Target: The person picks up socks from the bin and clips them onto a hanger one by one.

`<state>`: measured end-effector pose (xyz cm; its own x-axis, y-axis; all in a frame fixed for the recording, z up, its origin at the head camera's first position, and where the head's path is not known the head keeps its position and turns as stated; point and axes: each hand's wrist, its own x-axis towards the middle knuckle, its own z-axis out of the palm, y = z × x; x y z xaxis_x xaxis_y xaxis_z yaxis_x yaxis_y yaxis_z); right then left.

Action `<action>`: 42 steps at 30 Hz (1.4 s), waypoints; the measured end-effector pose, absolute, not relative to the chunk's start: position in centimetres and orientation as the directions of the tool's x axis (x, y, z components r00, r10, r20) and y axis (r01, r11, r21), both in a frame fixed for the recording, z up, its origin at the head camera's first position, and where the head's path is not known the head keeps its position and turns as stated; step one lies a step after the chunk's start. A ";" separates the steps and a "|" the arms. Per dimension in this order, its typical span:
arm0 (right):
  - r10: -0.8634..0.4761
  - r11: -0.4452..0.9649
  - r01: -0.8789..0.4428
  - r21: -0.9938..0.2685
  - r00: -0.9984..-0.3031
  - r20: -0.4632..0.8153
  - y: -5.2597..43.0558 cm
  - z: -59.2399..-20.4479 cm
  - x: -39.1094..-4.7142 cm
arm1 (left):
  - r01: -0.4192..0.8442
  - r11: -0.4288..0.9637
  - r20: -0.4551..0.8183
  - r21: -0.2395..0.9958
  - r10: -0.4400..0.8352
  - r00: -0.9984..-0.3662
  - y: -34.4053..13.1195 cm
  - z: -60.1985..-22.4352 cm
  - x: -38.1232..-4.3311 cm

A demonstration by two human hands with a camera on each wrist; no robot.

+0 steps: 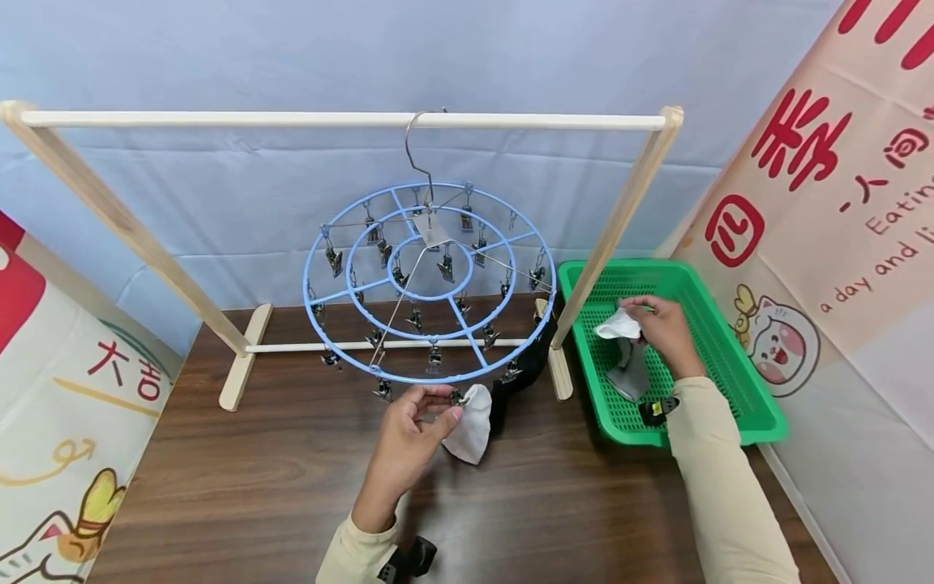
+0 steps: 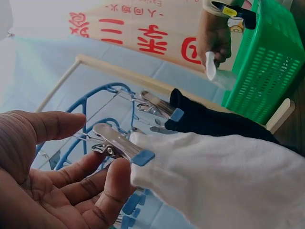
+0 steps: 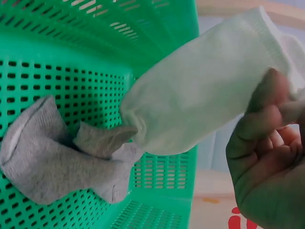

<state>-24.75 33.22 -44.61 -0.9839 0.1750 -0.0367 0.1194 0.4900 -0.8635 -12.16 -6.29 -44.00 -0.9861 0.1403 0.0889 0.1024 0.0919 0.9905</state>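
Observation:
My left hand (image 1: 412, 430) is at the near rim of the round blue clip hanger (image 1: 430, 379). Its thumb and fingers stand apart around a metal clip (image 2: 119, 143) with blue tips, not squeezing it. That clip bites the edge of a white sock (image 2: 214, 176), which hangs down. Beside it, a black sock (image 2: 209, 117) hangs from another clip. Over the green basket (image 1: 759, 414), my right hand (image 1: 660, 328) pinches a second white sock (image 3: 200, 86) by its cuff end. Grey socks (image 3: 62, 162) lie in the basket below.
The hanger hooks onto the white bar (image 1: 219, 119) of a wooden rack, whose right leg (image 1: 620, 219) stands beside the basket. Several unused clips dangle from the rings. Brown tabletop (image 1: 241, 487) spreads in front; printed cloths hang at both sides.

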 end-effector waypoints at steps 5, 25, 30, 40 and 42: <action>0.155 0.420 0.108 -0.901 -0.987 -0.047 32.4 -44.4 -24.4 | 0.115 0.102 0.100 0.988 0.146 -0.984 -6.5 -43.9 -12.1; 0.095 0.568 0.043 -0.822 -0.995 0.013 30.2 -43.3 -22.7 | 0.219 0.067 0.221 0.973 -0.024 -0.975 -7.3 -42.9 -11.2; 0.139 0.649 -0.001 -0.761 -0.983 0.120 29.9 -43.4 -22.4 | 0.222 0.009 0.222 0.975 -0.076 -0.972 -7.7 -42.7 -11.2; 0.296 0.690 -0.060 -0.721 -0.886 0.357 29.6 -43.7 -21.9 | 0.319 -0.005 0.307 0.948 -0.260 -0.915 -8.5 -42.9 -11.2; 0.315 0.678 -0.078 -0.731 -0.868 0.384 29.5 -43.7 -21.9 | 0.325 -0.003 0.310 0.946 -0.291 -0.905 -8.7 -42.9 -11.3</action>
<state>-21.87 29.52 -43.71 -0.8680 0.3149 0.3840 -0.0776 0.6778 -0.7311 -11.27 -8.68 -42.87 -0.9052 -0.2907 0.3100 0.3248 -0.0029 0.9458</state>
